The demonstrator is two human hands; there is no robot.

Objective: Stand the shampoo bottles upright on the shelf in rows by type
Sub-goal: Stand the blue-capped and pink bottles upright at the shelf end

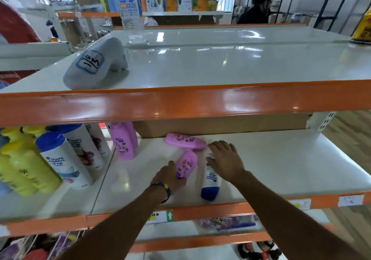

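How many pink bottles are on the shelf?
3. The standing pink bottle is beside the white bottles; the back pink bottle lies flat; the front pink bottle lies gripped by the left hand. More could hide behind the upper shelf.

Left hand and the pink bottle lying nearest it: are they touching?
Touching. The head view shows the left hand with its fingers curled round the near end of the pink bottle, no gap between them.

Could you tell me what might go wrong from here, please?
The white bottle under the right hand lies with its blue cap near the front edge of the shelf; a nudge could roll it off. The near pink bottle, gripped by the left hand, may bump the far pink bottle just behind it when raised.
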